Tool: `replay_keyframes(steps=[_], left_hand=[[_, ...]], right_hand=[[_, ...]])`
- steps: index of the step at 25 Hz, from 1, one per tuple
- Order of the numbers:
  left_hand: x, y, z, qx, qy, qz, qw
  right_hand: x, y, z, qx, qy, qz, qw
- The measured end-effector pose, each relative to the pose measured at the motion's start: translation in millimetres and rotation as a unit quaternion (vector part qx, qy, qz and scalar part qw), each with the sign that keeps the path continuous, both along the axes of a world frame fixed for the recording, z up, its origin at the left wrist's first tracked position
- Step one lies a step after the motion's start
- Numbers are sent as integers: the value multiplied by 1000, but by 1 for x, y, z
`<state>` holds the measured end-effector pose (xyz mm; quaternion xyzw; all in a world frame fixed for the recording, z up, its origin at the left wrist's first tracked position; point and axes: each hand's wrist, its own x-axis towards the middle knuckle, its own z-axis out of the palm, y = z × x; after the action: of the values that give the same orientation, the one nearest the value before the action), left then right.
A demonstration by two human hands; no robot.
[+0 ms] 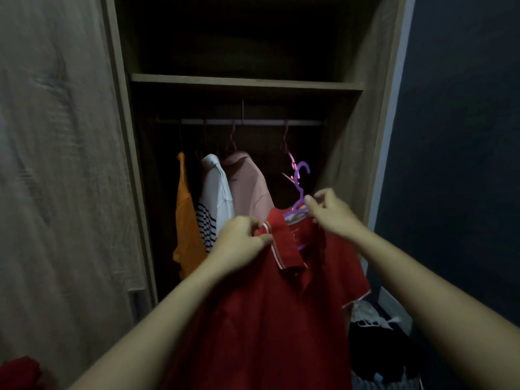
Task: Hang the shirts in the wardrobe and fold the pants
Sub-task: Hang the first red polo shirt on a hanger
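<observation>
I hold a red polo shirt (267,311) up in front of the open wardrobe (247,80). My left hand (239,243) pinches the left side of its white-edged collar. My right hand (332,215) grips the collar's right side together with a purple hanger (301,178) set inside the neck, its hook standing up free below the rail (242,122). An orange shirt (185,215), a white shirt with dark stripes (215,198) and a pink shirt (250,184) hang on the rail.
An empty pink hanger (289,161) hangs on the rail's right part, just behind the purple hook. A wooden door panel (62,164) stands at left, a dark wall (461,136) at right. Dark and pale clothes (374,342) lie low right; red fabric (19,372) shows bottom left.
</observation>
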<state>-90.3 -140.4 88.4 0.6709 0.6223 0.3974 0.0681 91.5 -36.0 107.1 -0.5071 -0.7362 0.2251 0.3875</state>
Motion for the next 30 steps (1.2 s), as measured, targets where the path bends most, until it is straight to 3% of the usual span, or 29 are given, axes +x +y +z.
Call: replay_keyframes(steps=[2,3,6,8,10,11,13,16,21,25,30], left_hand=[[24,6,-11,-13,34,46,998],[33,9,-16,-11,35,56,998],[46,8,-18,-24,19,8,1000],[40,12,-8,-44,-50,-45,997],[21,37,1,18,-122,2,992],[10,53,4,52,-111,46,991],[-10,85,7,78,-14,116,990],[-23,148,10,61,94,117,987],[-28,233,2,47,159,134,977],[-50,256,-13,152,99,222,958],[-49,256,-12,144,14,213,966]], right_hand=[[-19,-8,-2,-148,99,58,982],[-26,-11,-3,-178,141,70,971],[-28,-13,-2,-226,217,43,949],[-22,-7,-4,-233,241,23,942],[-18,5,-9,-221,221,5,950],[-17,10,-10,-212,205,-4,956],[-18,24,-14,-199,197,-8,960],[-26,57,-11,-173,193,27,966],[-43,108,-4,-172,165,126,963],[-59,154,13,-147,131,117,973],[-90,197,67,-102,115,149,977]])
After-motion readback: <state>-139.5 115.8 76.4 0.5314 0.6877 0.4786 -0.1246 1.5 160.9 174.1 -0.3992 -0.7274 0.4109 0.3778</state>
